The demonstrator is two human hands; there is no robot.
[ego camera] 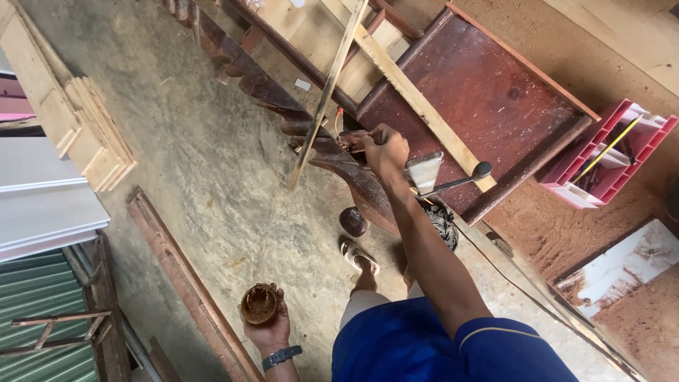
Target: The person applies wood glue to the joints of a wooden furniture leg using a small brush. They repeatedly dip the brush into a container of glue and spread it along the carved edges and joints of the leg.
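We see the right hand (385, 150) with fingers clamped on a brush (348, 141) pressed to the dark carved wood piece (339, 159). Left hand (269, 325) fingers cup a brown tin (259, 304) low over the concrete floor (212, 170).

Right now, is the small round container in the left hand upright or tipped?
Upright: the container sits in the left hand mouth up, brown contents visible inside.
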